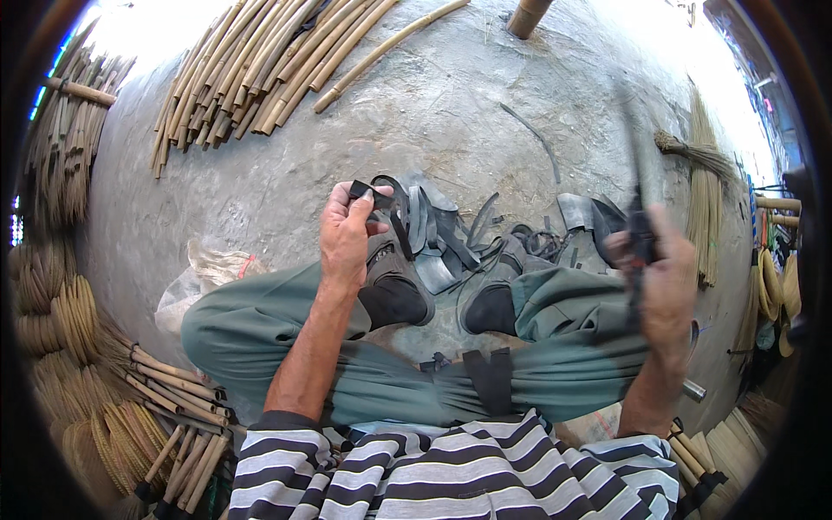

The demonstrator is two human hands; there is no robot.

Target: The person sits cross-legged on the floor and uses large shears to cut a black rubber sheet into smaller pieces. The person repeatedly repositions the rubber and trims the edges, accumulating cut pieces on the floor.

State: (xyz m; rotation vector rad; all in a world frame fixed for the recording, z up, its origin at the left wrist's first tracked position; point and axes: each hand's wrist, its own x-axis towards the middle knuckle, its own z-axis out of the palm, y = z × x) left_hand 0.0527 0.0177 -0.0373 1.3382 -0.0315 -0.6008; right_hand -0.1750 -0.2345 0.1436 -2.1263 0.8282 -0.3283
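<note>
My left hand (347, 230) is closed in a pinch on a black rubber strip (367, 194), held above my left shoe. Off to the right, my right hand (666, 273) is smeared by motion and wrapped around a long dark tool (640, 232). A thin, blade-like part of that tool points away from me; its exact kind is too blurred to tell. Between my shoes lies a heap of cut black and grey strips (426, 227). Another black strip (490, 381) is draped over my lap, well apart from both hands.
Bamboo poles (260, 65) lie stacked on the concrete floor (416, 104) at the far left. A bundle of thin sticks (704, 186) rests at the right. Broom-like bundles with bamboo handles (178, 390) crowd the near left, beside a whitish sack (217, 264).
</note>
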